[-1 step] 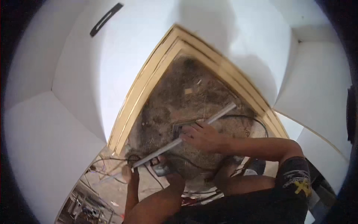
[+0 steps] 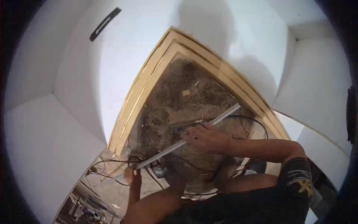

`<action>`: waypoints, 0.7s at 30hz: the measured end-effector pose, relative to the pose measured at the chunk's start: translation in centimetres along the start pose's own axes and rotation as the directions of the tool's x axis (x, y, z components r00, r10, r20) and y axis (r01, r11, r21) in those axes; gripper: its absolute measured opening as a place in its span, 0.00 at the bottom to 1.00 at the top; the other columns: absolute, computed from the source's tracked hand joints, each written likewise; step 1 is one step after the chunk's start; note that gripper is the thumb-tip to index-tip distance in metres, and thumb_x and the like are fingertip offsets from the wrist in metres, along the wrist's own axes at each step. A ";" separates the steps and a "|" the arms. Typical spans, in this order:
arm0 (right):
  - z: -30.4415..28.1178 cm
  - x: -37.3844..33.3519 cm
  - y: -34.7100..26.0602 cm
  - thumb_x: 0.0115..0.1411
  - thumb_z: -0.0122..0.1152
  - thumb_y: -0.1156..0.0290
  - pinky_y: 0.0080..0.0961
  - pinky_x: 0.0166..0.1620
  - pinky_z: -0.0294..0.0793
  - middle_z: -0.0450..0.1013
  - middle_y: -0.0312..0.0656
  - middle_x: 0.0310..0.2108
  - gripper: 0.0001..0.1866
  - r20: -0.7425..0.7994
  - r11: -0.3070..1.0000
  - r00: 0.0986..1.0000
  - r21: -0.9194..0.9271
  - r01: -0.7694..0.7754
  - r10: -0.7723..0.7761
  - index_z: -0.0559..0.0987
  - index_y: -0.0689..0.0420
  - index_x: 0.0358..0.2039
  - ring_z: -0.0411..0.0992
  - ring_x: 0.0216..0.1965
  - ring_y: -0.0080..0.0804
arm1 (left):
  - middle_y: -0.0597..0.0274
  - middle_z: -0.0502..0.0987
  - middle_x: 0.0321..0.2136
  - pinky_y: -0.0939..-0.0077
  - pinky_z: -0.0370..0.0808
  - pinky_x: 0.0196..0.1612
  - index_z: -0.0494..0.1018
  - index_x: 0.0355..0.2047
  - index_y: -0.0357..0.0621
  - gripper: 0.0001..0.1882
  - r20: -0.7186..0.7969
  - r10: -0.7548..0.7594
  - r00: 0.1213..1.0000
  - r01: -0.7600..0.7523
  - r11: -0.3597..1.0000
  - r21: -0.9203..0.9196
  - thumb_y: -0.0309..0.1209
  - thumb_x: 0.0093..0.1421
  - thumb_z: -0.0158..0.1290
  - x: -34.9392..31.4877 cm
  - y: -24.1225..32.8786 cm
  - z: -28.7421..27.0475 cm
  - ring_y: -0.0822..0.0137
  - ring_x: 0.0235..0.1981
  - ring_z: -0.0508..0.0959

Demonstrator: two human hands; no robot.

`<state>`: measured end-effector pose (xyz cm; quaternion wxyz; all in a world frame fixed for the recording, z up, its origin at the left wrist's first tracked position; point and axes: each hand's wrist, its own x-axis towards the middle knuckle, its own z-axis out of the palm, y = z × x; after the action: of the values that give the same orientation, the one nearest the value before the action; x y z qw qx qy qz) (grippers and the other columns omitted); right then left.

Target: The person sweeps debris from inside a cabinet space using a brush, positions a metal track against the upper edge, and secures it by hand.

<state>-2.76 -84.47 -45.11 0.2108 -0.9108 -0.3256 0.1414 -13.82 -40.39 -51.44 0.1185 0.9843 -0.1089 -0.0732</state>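
A long, thin, light-grey strip, like a metal profile [image 2: 169,150], runs slantwise from lower left to upper right in front of me. My right hand [image 2: 205,137] is closed over it a little past the middle, and its far end sticks out beyond my fingers. Lower down, my left hand [image 2: 132,176] grips the strip between thumb and fingers, and a fainter length carries on to the left of it. Beneath my right hand, a dark flat rectangular object [image 2: 180,128] on the floor is partly hidden.
Dusty dark floor [image 2: 164,104] with small scraps lies inside pale wooden edging [image 2: 220,67] that meets in a corner ahead. White panels [image 2: 141,41] rise around it, one with a black slotted piece [image 2: 105,24]. Black cables [image 2: 257,120] snake past my feet; clutter [image 2: 87,209] fills the lower left.
The strip's far end sits slightly farther right, and both hands have shifted slightly to the right with their grip unchanged. The view itself has moved a little.
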 end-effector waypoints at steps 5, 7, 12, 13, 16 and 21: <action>-0.8 -10.8 1.1 0.48 0.63 0.60 0.38 0.46 0.61 0.68 0.39 0.42 0.25 -0.101 0.989 0.985 -0.039 -0.143 0.139 0.73 0.50 0.48 0.67 0.43 0.36 | 0.54 0.77 0.30 0.62 0.74 0.36 0.74 0.37 0.45 0.16 0.303 0.003 0.953 0.100 0.941 -0.324 0.26 0.46 0.61 1.0 7.6 -2.5 0.52 0.33 0.78; -1.2 -16.3 0.7 0.49 0.62 0.54 0.42 0.46 0.58 0.68 0.38 0.38 0.25 -0.222 0.961 0.942 -0.063 -0.271 0.251 0.74 0.48 0.47 0.67 0.42 0.37 | 0.54 0.78 0.32 0.64 0.75 0.35 0.73 0.41 0.45 0.20 0.365 0.300 0.882 -0.096 0.871 -0.482 0.28 0.46 0.62 4.6 12.9 -6.1 0.53 0.33 0.79; -1.0 -30.4 -1.9 0.49 0.62 0.52 0.44 0.43 0.59 0.67 0.41 0.33 0.17 -0.404 0.766 0.700 0.005 -0.643 0.589 0.77 0.52 0.32 0.65 0.37 0.43 | 0.55 0.78 0.33 0.66 0.75 0.37 0.71 0.47 0.46 0.23 0.659 0.547 0.517 -0.053 0.789 -0.613 0.31 0.49 0.62 8.5 17.6 -3.3 0.59 0.33 0.79; -0.1 -31.5 -1.0 0.48 0.62 0.54 0.44 0.42 0.59 0.66 0.42 0.33 0.16 -0.497 0.730 0.609 0.077 -0.679 0.618 0.77 0.53 0.29 0.64 0.36 0.45 | 0.55 0.78 0.33 0.66 0.75 0.37 0.71 0.48 0.46 0.24 0.710 0.577 0.403 0.031 0.767 -0.641 0.31 0.50 0.62 7.9 17.9 -2.9 0.60 0.33 0.79; 1.1 -30.6 1.7 0.47 0.60 0.62 0.42 0.40 0.60 0.66 0.44 0.28 0.12 -0.651 0.636 0.430 0.106 -0.764 0.625 0.72 0.56 0.20 0.65 0.33 0.44 | 0.55 0.79 0.32 0.68 0.75 0.37 0.70 0.48 0.44 0.22 0.892 0.292 0.344 0.477 0.764 -0.434 0.33 0.53 0.59 6.2 16.2 -4.7 0.63 0.32 0.79; 3.0 -40.8 2.4 0.43 0.57 0.63 0.40 0.39 0.59 0.63 0.43 0.20 0.12 -0.745 0.536 0.247 0.173 -0.826 0.620 0.70 0.58 0.13 0.62 0.29 0.43 | 0.56 0.78 0.28 0.70 0.73 0.36 0.70 0.44 0.40 0.15 0.922 0.347 0.172 0.207 0.902 -0.378 0.33 0.59 0.53 8.1 17.9 -2.3 0.65 0.32 0.77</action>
<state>-33.17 -111.89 -43.93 0.1125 -0.9445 0.2356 -0.1995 -9.18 -58.74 -45.73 0.2329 0.6452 -0.1869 -0.7032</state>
